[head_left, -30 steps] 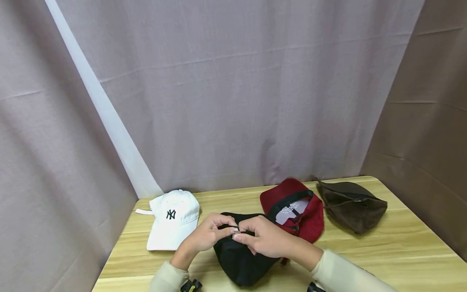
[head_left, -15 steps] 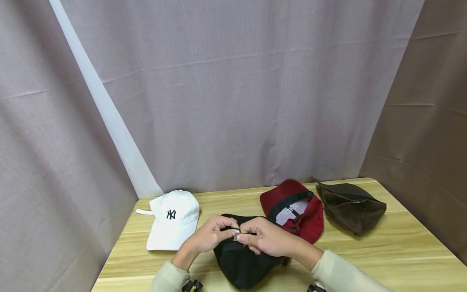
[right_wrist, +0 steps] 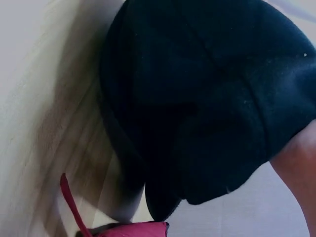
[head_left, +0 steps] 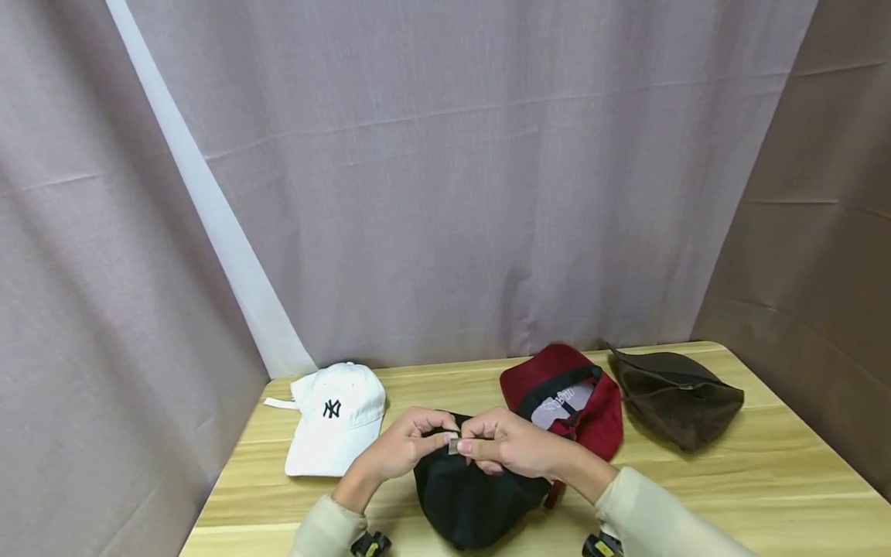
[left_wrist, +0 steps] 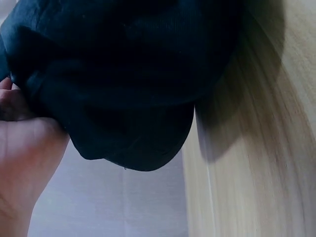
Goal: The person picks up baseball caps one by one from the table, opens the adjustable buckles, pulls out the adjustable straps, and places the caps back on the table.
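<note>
Between the hands, seen from head height and no nearer to one than the other, sits the clasp (head_left: 453, 447) of the black cap (head_left: 480, 499), which left hand (head_left: 404, 442) and right hand (head_left: 518, 445) both pinch; its crown bulges toward the person over the tabletop (head_left: 766, 472), white cap (head_left: 341, 425) apart at left, red cap (head_left: 604, 418) just beyond the right hand, brown hat (head_left: 685, 414) farther right. At the left wrist, the brim (left_wrist: 153, 153) points toward the curtain (left_wrist: 108, 197), fingertips hidden. By the right wrist, a red strap (right_wrist: 74, 207) lies near; whether the caps touch, I can't tell.
</note>
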`<state>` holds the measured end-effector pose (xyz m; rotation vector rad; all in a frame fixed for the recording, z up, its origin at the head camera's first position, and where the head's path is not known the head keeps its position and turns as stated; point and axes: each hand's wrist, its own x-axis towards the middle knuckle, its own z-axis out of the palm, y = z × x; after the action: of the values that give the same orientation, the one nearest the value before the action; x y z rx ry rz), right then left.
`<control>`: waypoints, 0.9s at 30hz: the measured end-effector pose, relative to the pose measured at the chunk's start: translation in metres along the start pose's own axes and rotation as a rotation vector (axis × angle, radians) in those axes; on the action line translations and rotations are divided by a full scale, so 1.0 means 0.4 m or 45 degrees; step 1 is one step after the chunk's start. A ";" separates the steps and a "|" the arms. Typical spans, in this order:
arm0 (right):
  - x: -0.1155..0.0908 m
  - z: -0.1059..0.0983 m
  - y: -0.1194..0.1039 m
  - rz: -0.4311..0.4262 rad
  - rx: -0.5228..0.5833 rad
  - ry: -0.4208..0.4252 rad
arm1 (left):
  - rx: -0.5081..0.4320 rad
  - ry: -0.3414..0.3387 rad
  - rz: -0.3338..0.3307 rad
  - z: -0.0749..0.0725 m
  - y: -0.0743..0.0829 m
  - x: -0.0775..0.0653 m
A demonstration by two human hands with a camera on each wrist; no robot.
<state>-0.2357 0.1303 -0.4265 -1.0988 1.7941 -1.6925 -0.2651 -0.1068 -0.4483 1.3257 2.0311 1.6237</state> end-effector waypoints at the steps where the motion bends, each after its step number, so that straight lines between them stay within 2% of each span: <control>1: 0.001 -0.001 0.002 -0.003 0.018 -0.008 | -0.006 -0.003 0.000 -0.001 0.000 -0.001; 8: 0.006 -0.016 0.019 0.020 0.059 -0.055 | -0.001 -0.002 -0.004 -0.013 0.007 -0.005; 13: 0.005 -0.026 0.019 0.034 -0.007 -0.058 | 0.014 -0.019 -0.030 -0.020 0.011 -0.003; 15: 0.004 -0.026 0.016 0.004 -0.034 -0.052 | 0.016 -0.025 -0.014 -0.023 0.012 -0.001; 20: 0.004 -0.009 0.002 -0.012 -0.221 0.044 | 0.035 -0.006 -0.005 -0.025 0.015 -0.001; 24: -0.001 0.012 -0.015 0.085 -0.409 0.157 | 0.040 0.011 -0.029 -0.025 0.017 0.002; 27: -0.005 0.022 -0.028 0.141 -0.484 0.193 | 0.048 0.008 0.000 -0.025 0.016 0.005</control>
<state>-0.2251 0.1272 -0.4174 -1.0142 2.2960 -1.4380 -0.2696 -0.1123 -0.4385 1.3348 2.0754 1.5988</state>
